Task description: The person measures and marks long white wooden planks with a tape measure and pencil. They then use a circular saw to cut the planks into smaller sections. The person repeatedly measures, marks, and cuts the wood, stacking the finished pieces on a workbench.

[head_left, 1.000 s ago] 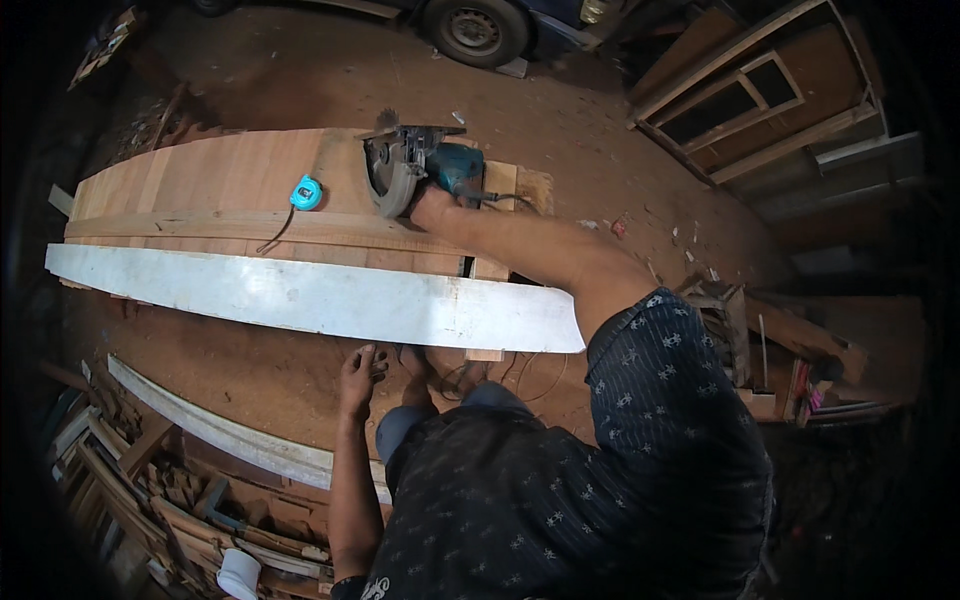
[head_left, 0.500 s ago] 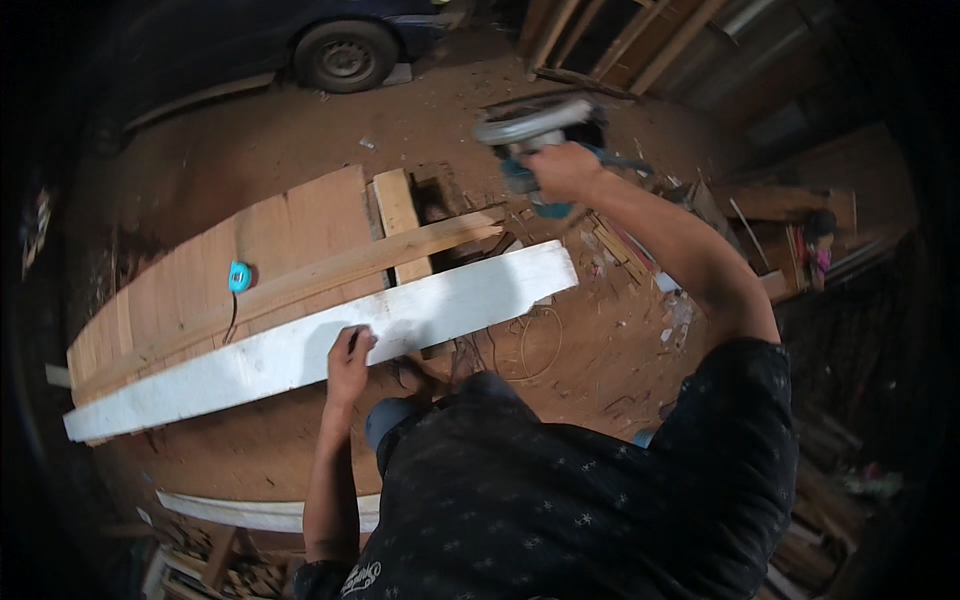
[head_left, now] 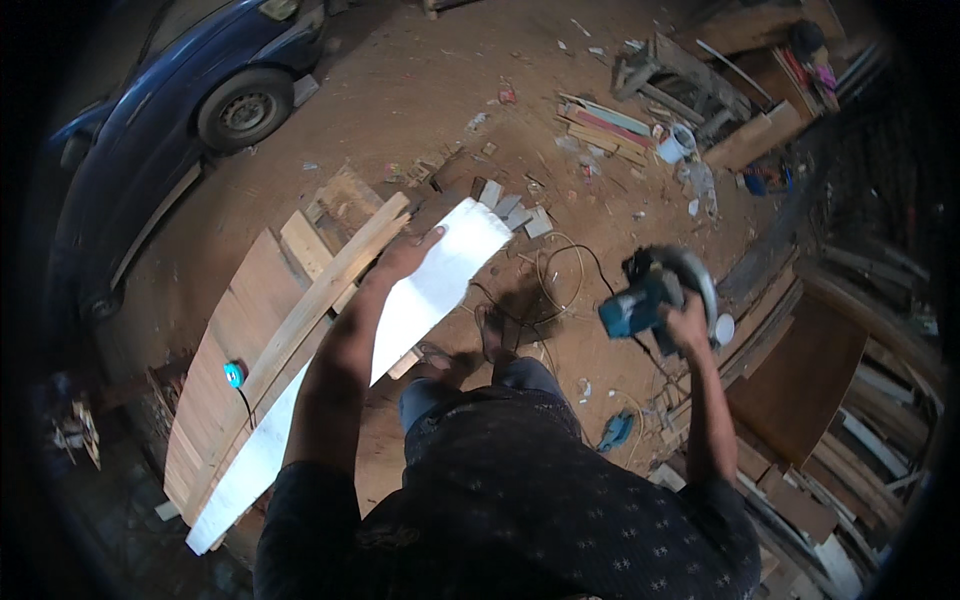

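Note:
My right hand (head_left: 686, 324) grips a teal circular saw (head_left: 632, 306) by its handle, held in the air to the right of my legs. Its round guard faces outward, and a dark cord trails from it. On the left, my left hand (head_left: 405, 256) holds the edge of a long white board (head_left: 462, 244) near its far end, thumb on top and the other fingers partly hidden. Alongside that board runs a bare wooden plank (head_left: 350, 262). Both lie over a panel of light wood (head_left: 232, 318), where a turquoise tape measure (head_left: 234, 374) rests with a dark strap.
A blue car (head_left: 165, 130) stands at the far left. Loose cord (head_left: 590, 250) loops across the dirt floor between the board and saw. Timber scraps (head_left: 610, 132), a white bucket (head_left: 676, 143) and a wooden stand (head_left: 690, 85) are farther off; lumber (head_left: 860, 450) is stacked at right.
My view has turned right. The saw has come from beyond the board's end to my right side, nearer my body. My left hand has moved along the white board toward its far end.

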Tool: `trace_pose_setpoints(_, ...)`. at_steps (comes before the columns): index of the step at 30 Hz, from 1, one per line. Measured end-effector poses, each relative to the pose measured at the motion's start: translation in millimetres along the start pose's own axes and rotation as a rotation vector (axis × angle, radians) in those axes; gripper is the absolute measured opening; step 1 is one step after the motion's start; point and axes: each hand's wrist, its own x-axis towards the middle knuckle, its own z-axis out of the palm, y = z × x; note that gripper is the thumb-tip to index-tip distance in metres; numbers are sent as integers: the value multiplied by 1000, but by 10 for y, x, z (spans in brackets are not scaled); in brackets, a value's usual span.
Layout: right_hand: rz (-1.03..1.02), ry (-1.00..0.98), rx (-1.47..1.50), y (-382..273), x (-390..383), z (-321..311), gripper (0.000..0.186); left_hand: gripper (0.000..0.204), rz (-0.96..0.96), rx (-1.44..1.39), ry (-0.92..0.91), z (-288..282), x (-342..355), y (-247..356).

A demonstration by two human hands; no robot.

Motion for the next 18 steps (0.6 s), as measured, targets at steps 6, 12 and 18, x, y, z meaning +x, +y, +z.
trace_pose_setpoints(6, 299, 3, 73, 543, -1016, 377, 46, 79, 0, 82, 218, 179, 72, -101)
trace_pose_setpoints(12, 251, 69, 90, 470, -1556, 784, 49, 43, 326, 235, 780, 588, -293, -128)
trace_pose_setpoints(18, 100, 14, 312, -275, -1767, 996, 48, 58, 314, 293, 699, 567, -624, -484)
